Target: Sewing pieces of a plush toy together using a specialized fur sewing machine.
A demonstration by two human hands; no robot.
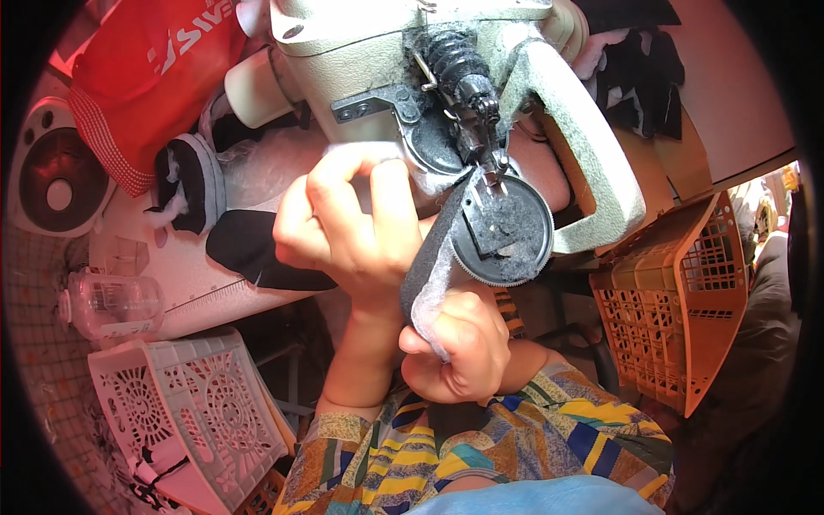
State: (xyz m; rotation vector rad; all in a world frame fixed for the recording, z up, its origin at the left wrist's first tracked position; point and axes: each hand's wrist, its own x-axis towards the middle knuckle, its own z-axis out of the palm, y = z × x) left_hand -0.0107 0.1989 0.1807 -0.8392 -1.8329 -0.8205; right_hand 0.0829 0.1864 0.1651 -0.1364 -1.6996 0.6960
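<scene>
A pale industrial sewing machine [360,73] with a black ribbed bellows and a round toothed disc [506,236] stands in front of me. A strip of dark cloth with fuzzy white backing [427,270] runs down along the disc's left side, its upper end under the needle parts. With fingers curled, my left hand [365,219] pinches the cloth's upper part beside the disc; its fingertips are partly hidden. Lower down, my right hand [463,352] is closed around the strip's bottom end. Lint coats the disc and the machine's arm.
Dark cloth pieces [257,249] lie on the worktable left of my hands, near a clear plastic jar [112,305]. A white basket [202,403] stands lower left, an orange crate [669,309] at right. A red bag [154,77] and more dark pieces [639,81] lie farther back.
</scene>
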